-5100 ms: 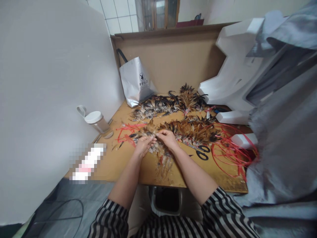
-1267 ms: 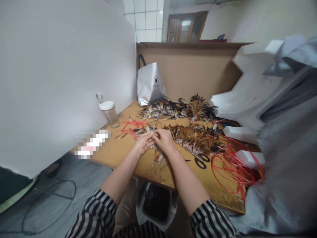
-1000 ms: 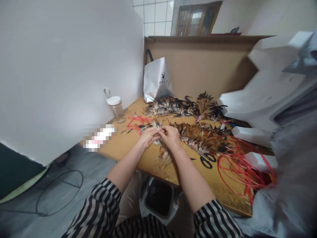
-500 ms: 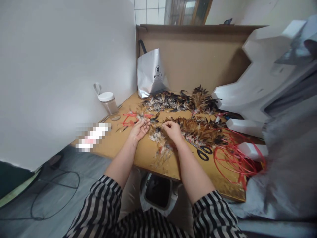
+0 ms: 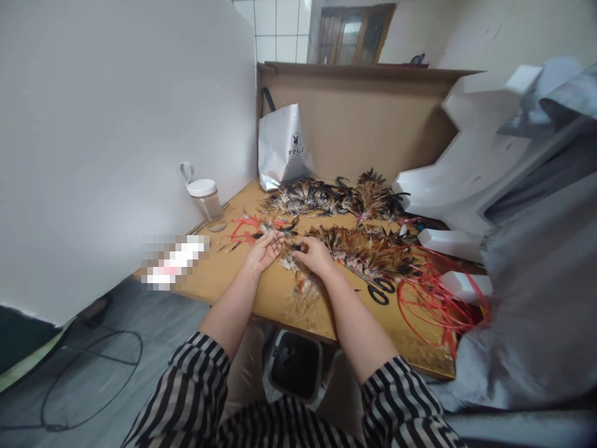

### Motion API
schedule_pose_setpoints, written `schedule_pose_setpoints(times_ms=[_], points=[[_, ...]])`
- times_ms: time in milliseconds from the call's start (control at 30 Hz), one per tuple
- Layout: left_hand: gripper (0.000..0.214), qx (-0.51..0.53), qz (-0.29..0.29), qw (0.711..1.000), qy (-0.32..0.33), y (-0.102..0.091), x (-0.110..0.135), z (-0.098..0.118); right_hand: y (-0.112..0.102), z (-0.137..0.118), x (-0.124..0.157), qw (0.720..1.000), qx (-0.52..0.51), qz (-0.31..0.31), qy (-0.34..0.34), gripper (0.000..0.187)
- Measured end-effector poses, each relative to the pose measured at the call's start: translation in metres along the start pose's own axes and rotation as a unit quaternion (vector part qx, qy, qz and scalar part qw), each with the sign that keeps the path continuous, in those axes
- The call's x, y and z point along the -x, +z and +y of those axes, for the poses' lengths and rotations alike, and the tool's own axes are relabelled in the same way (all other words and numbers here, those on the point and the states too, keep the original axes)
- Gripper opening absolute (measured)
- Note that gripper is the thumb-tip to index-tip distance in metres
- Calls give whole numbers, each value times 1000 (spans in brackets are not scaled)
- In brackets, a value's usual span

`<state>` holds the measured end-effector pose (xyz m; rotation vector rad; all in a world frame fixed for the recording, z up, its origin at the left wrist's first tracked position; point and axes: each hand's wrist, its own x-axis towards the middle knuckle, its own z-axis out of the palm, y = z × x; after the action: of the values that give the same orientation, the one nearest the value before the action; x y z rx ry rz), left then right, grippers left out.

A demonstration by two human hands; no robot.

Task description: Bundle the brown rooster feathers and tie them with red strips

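My left hand (image 5: pixel 265 250) is turned partly palm up, its fingers curled and pinched on a small bunch of feathers (image 5: pixel 269 226) that pokes out above the fingertips. Facing it, my right hand (image 5: pixel 314 254) has thumb and forefinger closed together on what looks like a dark feather, mostly hidden by the fingers. Loose pale and brown feathers (image 5: pixel 303 292) lie on the table just below and between the hands. Red plastic string (image 5: pixel 245 230) lies beside my left hand. A row of brown feather bunches (image 5: pixel 373 249) stretches to the right of my right hand.
Black-handled scissors (image 5: pixel 381 290) lie right of my right forearm, by a tangle of red string (image 5: pixel 436 302). Darker feather bunches (image 5: pixel 317 196) lie farther back before a silver bag (image 5: pixel 284 149). A lidded cup (image 5: pixel 208 202) stands left. White foam pieces (image 5: pixel 471 155) border the right.
My right hand has moved left and slightly down, closer to my left hand. The left hand keeps its pinch. The view has shifted slightly.
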<state>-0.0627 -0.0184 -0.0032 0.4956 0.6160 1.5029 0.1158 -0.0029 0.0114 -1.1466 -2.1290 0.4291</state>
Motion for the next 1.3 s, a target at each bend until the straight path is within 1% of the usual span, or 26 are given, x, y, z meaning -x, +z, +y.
schedule_pose_setpoints(times_ms=[33, 100, 167, 233, 333, 433, 500, 567, 633, 700, 733, 800, 833, 900, 933, 1000, 1067, 1100, 1200, 1300], points=[[9, -2, 0, 1000, -1, 1, 0, 0, 1, -4, 1, 1000, 24, 2, -17, 28], [9, -9, 1, 1000, -6, 2, 1, -1, 3, -9, 4, 997, 67, 6, -27, 23], [9, -17, -2, 1000, -11, 2, 1, -2, 4, -10, 5, 996, 92, 7, -21, 16], [10, -21, -8, 1000, -15, 2, 2, -3, 5, -8, 5, 996, 90, 20, -8, 14], [10, -21, -16, 1000, -14, 1, 2, -5, 5, 1, 2, 997, 25, 71, 15, 15], [10, -23, -20, 999, -14, 0, 1, -6, 7, 8, -3, 986, -113, 110, 48, 15], [10, -23, -25, 999, -14, 0, 1, -6, 8, 9, -6, 961, -233, 123, 84, 16], [10, -22, -37, 999, -11, 1, 1, -6, 8, 8, -9, 918, -349, 136, 131, 19], [11, -19, -50, 999, -10, 2, 1, -7, 7, 4, -11, 869, -441, 142, 176, 22], [10, -18, -55, 998, -13, 4, 2, -7, 6, 0, -12, 827, -506, 136, 203, 25], [10, -18, -54, 998, -16, 5, 3, -8, 6, -1, -12, 811, -531, 133, 208, 26], [10, -17, -51, 998, -23, 8, 4, -9, 6, -4, -12, 791, -561, 127, 210, 28], [9, -16, -50, 998, -24, 9, 5, -10, 7, -5, -11, 789, -565, 123, 210, 28], [9, -15, -43, 999, -20, 11, 5, -11, 9, -6, -9, 801, -551, 108, 209, 28], [9, -15, -37, 999, -16, 12, 5, -12, 10, -7, -8, 815, -533, 97, 206, 28], [9, -21, -18, 1000, -1, 13, 5, -11, 10, -9, -6, 851, -483, 70, 193, 28], [8, -36, -4, 999, 19, 13, 4, -10, 6, -10, -6, 885, -432, 42, 168, 30], [7, -48, 0, 998, 29, 13, 4, -9, 3, -9, -6, 897, -412, 34, 156, 31], [5, -101, -1, 994, 52, 13, 4, -9, -10, -6, -8, 917, -372, 42, 139, 34], [10, -162, -12, 985, 51, 13, 4, -12, -22, 1, -10, 937, -323, 38, 125, 31]])
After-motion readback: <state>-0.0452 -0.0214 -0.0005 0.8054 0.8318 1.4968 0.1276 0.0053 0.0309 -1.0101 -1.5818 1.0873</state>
